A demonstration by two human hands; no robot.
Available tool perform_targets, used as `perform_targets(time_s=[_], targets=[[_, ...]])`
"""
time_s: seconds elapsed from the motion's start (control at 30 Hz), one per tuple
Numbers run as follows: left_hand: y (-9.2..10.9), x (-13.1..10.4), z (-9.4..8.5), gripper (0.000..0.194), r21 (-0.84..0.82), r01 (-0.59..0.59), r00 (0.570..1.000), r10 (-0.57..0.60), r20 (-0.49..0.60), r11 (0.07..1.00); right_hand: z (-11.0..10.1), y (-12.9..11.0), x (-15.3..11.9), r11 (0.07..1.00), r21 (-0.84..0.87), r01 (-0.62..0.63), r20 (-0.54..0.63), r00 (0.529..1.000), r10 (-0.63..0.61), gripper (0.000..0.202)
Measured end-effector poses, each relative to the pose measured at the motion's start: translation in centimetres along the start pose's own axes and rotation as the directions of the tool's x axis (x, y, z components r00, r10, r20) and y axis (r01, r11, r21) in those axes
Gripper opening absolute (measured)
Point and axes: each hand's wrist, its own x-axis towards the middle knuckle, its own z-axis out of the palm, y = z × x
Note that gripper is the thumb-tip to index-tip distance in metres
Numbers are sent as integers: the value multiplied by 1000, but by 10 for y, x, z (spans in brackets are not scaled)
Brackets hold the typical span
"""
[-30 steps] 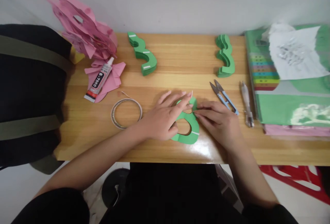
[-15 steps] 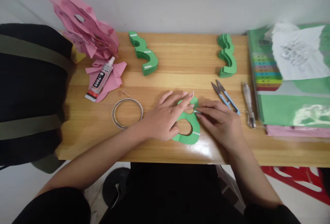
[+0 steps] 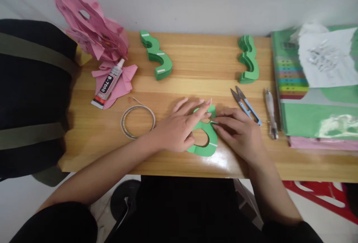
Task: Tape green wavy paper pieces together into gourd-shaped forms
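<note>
While the left hand (image 3: 177, 129) lies palm down with its fingers spread, its grip wide, the green cutout (image 3: 212, 138) sits flat beneath it near the front edge of the counter (image 3: 201, 75). The cutout has a small upper opening and a larger lower one, with a white stripe across its lower right. The right hand (image 3: 242, 133) comes in from the other side, its grip narrow, thumb and fingers close together at the cutout's right edge by a thin white strip (image 3: 214, 122); whether it pinches the strip or only touches it, I cannot tell.

Left of the hands lies a ring of tape (image 3: 123, 125) with its end loose. Beyond it, the glue (image 3: 107, 84) rests on folded pink paper (image 3: 127, 77), beside a black bag (image 3: 30, 86).

Toward the wall stand two green stacks, well apart: the left stack (image 3: 165, 64) bears white stripes, the right stack (image 3: 254, 71) shows none. Past the right hand lie the snips (image 3: 246, 104), blades parted, then the pen (image 3: 270, 109), then a green pack (image 3: 296, 118) carrying white paper (image 3: 307, 75) with silvery bits on it.
</note>
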Motion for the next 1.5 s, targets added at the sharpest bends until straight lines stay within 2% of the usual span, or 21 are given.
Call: perform_targets(time_s=[0.67,0.9,1.2,1.5], targets=[[-1,0,1,93,4,-4,1000,4,5,1000,0,1,1,1000,11,-27,2,1000,27,4],[-1,-1,1,92,15,-6,1000,6,-2,1000,1,1,3,999,-11,32,3,999,-32,6],[1,-1,1,95,12,-1,1000,1,-12,1000,5,3,5,1000,27,-3,25,1000,3,5],[0,0,1,89,50,-2,1000,2,-11,999,1,4,12,998,60,-34,149,989,25,9]])
